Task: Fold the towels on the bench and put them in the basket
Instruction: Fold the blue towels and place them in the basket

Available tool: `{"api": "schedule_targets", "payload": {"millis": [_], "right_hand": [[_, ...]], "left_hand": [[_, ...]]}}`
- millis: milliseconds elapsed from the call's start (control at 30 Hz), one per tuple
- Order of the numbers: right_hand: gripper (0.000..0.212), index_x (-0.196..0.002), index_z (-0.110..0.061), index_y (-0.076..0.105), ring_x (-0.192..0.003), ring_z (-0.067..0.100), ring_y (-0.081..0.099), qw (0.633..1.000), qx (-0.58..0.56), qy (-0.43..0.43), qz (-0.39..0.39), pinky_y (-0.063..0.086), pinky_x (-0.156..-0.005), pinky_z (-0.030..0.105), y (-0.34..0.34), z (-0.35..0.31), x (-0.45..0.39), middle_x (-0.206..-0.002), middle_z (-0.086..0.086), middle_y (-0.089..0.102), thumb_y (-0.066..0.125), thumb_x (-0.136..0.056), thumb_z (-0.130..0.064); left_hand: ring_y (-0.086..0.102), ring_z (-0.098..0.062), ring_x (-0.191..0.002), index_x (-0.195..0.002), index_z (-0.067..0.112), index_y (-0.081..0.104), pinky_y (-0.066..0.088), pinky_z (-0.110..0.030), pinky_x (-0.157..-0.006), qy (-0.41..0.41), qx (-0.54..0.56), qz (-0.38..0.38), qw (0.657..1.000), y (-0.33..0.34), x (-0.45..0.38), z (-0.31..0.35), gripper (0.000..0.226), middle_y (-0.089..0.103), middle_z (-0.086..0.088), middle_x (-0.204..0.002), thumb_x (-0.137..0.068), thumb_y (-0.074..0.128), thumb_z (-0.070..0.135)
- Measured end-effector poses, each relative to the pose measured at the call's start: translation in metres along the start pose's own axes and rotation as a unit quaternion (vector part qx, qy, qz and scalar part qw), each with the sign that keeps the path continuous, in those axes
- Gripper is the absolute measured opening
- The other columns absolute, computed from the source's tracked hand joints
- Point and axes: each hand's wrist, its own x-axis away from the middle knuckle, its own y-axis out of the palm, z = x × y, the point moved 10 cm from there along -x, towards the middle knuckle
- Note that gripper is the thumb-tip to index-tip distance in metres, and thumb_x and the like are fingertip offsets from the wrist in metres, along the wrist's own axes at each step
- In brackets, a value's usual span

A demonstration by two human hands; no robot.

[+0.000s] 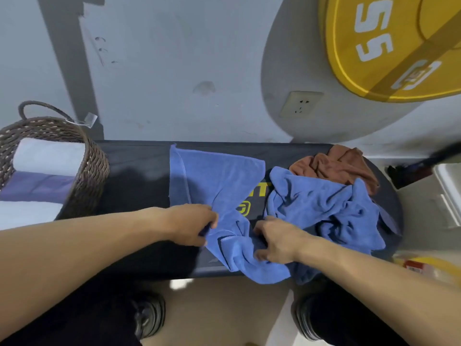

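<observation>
My left hand [192, 224] pinches the near edge of the blue terry towel [214, 181] spread over the middle of the black padded tabletop [139, 176], and my right hand [277, 242] grips the same towel's bunched near corner with curled fingers. Just right of it lie a crumpled blue towel [324, 206] and, behind that, a crumpled brown towel [339, 164]. The brown woven wicker basket [92, 171] stands at the tabletop's left end, holding folded white and purple towels [45, 171].

Both forearms are bare, with no sleeves, rings or watch near the left hand [192, 224] or right hand [277, 242]; below them, chunky black shoes [149, 315].
</observation>
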Motion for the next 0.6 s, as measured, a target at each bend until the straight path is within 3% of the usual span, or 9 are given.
{"api": "schedule_targets", "payload": {"millis": [67, 133, 200, 267, 400, 500, 600], "right_hand": [[0.041, -0.109, -0.019, 0.051, -0.090, 0.027, 0.054, 0.999, -0.014, -0.011, 0.042, 0.049, -0.078, 0.038, 0.004, 0.005, 0.000, -0.102, -0.002, 0.043, 0.070, -0.081, -0.041], [0.034, -0.106, -0.021, 0.051, -0.085, 0.025, 0.055, 0.997, -0.046, -0.016, 0.063, 0.047, -0.071, 0.034, 0.005, 0.010, 0.000, -0.092, -0.006, 0.045, 0.069, -0.083, -0.039], [0.023, -0.097, -0.022, 0.052, -0.072, 0.021, 0.052, 0.996, -0.069, -0.025, 0.057, 0.041, -0.058, 0.031, 0.007, 0.012, -0.002, -0.076, -0.008, 0.049, 0.068, -0.085, -0.034], [0.018, -0.089, -0.023, 0.051, -0.061, 0.015, 0.046, 0.995, -0.072, -0.043, 0.050, 0.035, -0.051, 0.027, 0.006, 0.007, -0.002, -0.067, -0.009, 0.048, 0.067, -0.085, -0.031], [0.019, -0.073, -0.023, 0.052, -0.053, 0.007, 0.043, 0.988, -0.129, -0.072, 0.044, 0.036, -0.050, 0.019, -0.018, -0.007, 0.004, -0.057, -0.011, 0.049, 0.070, -0.076, -0.027], [0.020, -0.069, -0.022, 0.051, -0.056, 0.008, 0.043, 0.980, -0.163, -0.108, 0.034, 0.038, -0.055, 0.023, -0.043, -0.023, 0.014, -0.061, -0.009, 0.050, 0.070, -0.074, -0.020], [0.017, -0.073, -0.024, 0.053, -0.059, 0.009, 0.045, 0.981, -0.151, -0.111, 0.046, 0.040, -0.059, 0.027, -0.066, -0.023, 0.020, -0.067, -0.006, 0.053, 0.069, -0.076, -0.020]], "left_hand": [[0.054, -0.016, -0.088, -0.108, 0.022, 0.053, 0.048, -0.035, -0.080, -0.004, -0.008, -0.015, 1.000, 0.000, -0.003, -0.003, 0.027, 0.053, 0.007, -0.096, -0.084, 0.065, 0.024], [0.051, -0.009, -0.075, -0.101, 0.024, 0.056, 0.043, -0.028, -0.070, -0.007, 0.014, -0.012, 1.000, -0.003, -0.006, -0.004, 0.019, 0.050, 0.014, -0.078, -0.084, 0.065, 0.020], [0.052, -0.007, -0.072, -0.097, 0.022, 0.063, 0.043, -0.026, -0.068, -0.003, 0.016, -0.004, 1.000, -0.008, -0.008, -0.005, 0.013, 0.051, 0.017, -0.070, -0.085, 0.064, 0.019], [0.055, -0.010, -0.076, -0.094, 0.021, 0.066, 0.049, -0.029, -0.073, -0.003, 0.007, 0.011, 1.000, -0.014, -0.006, -0.010, 0.009, 0.054, 0.017, -0.072, -0.085, 0.066, 0.023], [0.055, -0.017, -0.095, -0.102, 0.022, 0.061, 0.049, -0.037, -0.084, -0.018, -0.042, 0.031, 0.998, -0.013, 0.003, -0.025, 0.021, 0.058, 0.005, -0.100, -0.085, 0.067, 0.032], [0.060, -0.019, -0.090, -0.090, 0.022, 0.065, 0.051, -0.039, -0.081, -0.027, -0.043, 0.031, 0.998, -0.010, 0.007, -0.031, 0.006, 0.065, 0.004, -0.095, -0.087, 0.059, 0.022], [0.058, -0.019, -0.077, -0.080, 0.024, 0.061, 0.050, -0.036, -0.073, -0.064, 0.002, -0.022, 0.998, -0.014, 0.018, -0.051, 0.010, 0.063, 0.008, -0.080, -0.082, 0.056, 0.015]]}}
